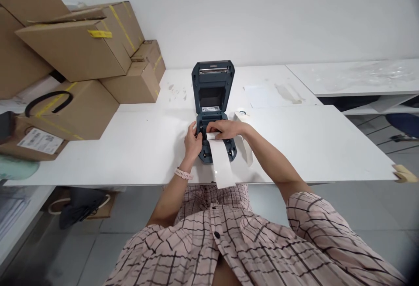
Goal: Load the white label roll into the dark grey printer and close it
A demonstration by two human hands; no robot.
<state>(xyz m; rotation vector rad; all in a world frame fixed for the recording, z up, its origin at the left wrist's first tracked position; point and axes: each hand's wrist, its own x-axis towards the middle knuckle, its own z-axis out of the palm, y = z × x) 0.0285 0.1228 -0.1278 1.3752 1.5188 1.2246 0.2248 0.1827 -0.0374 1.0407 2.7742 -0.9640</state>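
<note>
A dark label printer (212, 86) stands on the white table with its lid raised. My right hand (227, 129) reaches into the open body, its fingers closed round a small white label roll (212, 136). From this roll a strip of white labels (223, 164) hangs forward over the printer's front and past the table edge. My left hand (193, 142) grips the printer's left side, thumb on the inner rim and fingers along the outside. Right of the printer, partly behind my right forearm, lies another white roll (242, 114) with a loose strip trailing forward.
Cardboard boxes (81, 50) with yellow tape are piled at the left. A white sheet (257, 96) and clear plastic scraps (290, 93) lie at the back right. A brown piece (405, 173) sticks out at the table's right corner. A white wall rises behind.
</note>
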